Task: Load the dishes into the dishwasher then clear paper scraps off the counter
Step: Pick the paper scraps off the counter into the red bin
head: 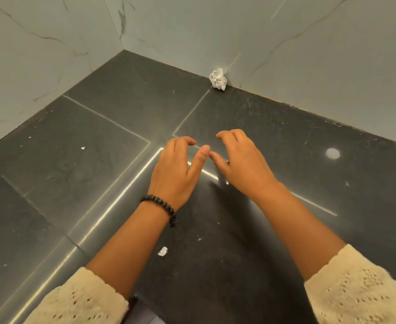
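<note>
A crumpled white paper ball (219,78) lies on the dark counter (98,164) against the back wall. A small paper scrap (162,251) lies near my left forearm, and a tiny scrap (82,148) sits further left. My left hand (176,167) and my right hand (239,160) hover side by side over the middle of the counter, fingers loosely curled downward, thumbs nearly touching. Neither hand holds anything. The paper ball is well beyond both hands.
Pale marble-patterned walls (52,43) meet in a corner at the back left and border the counter. Light seams cross the counter surface. Small white specks (199,238) dot it near my arms.
</note>
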